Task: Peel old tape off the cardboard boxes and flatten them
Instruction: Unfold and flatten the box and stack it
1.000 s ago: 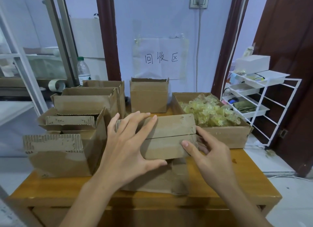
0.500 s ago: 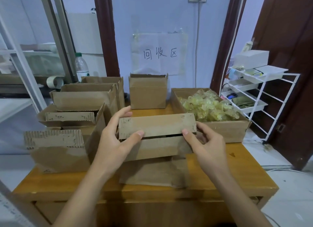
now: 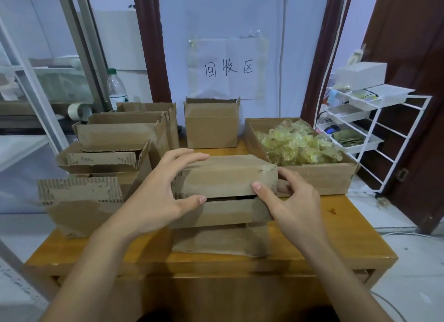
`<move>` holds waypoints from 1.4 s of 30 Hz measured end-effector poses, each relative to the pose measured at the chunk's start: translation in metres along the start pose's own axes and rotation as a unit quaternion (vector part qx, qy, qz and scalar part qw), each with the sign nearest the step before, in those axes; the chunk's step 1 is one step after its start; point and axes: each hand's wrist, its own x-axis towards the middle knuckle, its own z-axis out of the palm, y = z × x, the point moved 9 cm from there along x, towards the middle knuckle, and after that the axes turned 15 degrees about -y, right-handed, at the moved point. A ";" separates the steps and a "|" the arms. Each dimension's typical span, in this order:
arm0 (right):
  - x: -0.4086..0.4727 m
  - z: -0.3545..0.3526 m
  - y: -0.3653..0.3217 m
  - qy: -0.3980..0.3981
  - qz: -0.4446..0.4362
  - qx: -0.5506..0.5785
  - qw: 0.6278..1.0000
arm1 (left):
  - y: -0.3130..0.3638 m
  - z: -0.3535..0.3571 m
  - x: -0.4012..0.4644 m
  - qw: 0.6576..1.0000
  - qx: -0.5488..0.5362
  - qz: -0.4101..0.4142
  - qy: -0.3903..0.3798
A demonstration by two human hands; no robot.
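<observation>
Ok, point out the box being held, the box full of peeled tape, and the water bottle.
Held cardboard box (image 3: 225, 175): head view, on its top flap.
Box of peeled tape (image 3: 322, 178): head view, on its front wall.
Water bottle (image 3: 117, 89): head view, on its clear body above the label.

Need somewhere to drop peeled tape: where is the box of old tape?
The box of old tape sits on the table's right rear, just beyond the right hand.

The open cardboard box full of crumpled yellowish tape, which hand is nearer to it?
Right. The right hand grips the near end of the held brown cardboard box, just in front of the tape-filled box. The left hand grips the held box's far end.
</observation>
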 end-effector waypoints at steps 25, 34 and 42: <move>-0.004 0.032 0.010 -0.119 -0.023 -0.247 0.961 | -0.018 0.022 0.004 1.000 0.019 -0.009 0.023; -0.020 0.044 0.033 -0.109 -0.047 -0.218 0.969 | -0.031 0.033 0.002 1.000 0.013 0.000 0.025; -0.017 0.034 0.035 0.010 -0.085 -0.204 0.975 | -0.034 0.036 0.001 0.999 0.032 -0.008 0.030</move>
